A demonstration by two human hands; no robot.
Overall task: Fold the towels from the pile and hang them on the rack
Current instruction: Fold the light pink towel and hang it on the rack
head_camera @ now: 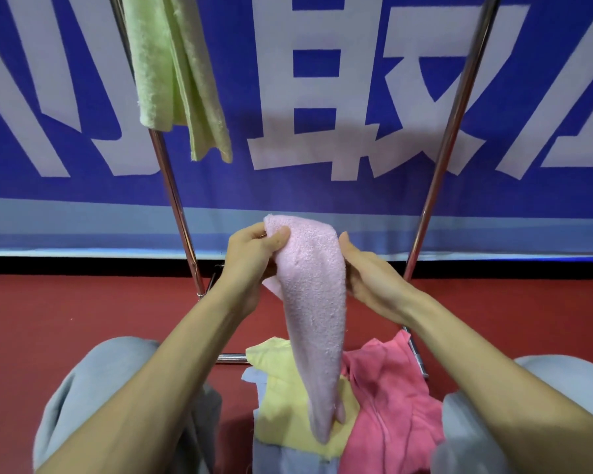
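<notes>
A pale pink towel hangs lengthwise between my hands at the centre of the view. My left hand pinches its upper left corner with thumb on top. My right hand grips its right edge a little lower. The towel's lower end dangles onto the pile below: a yellow towel, a deep pink towel and a grey-blue one. A light green towel hangs folded from the upper left of the metal rack.
The rack's two chrome legs slant outward, the right leg running up to the top right, with a low crossbar near the pile. Behind stands a blue banner with white characters over a red floor. My grey-trousered knees frame the pile.
</notes>
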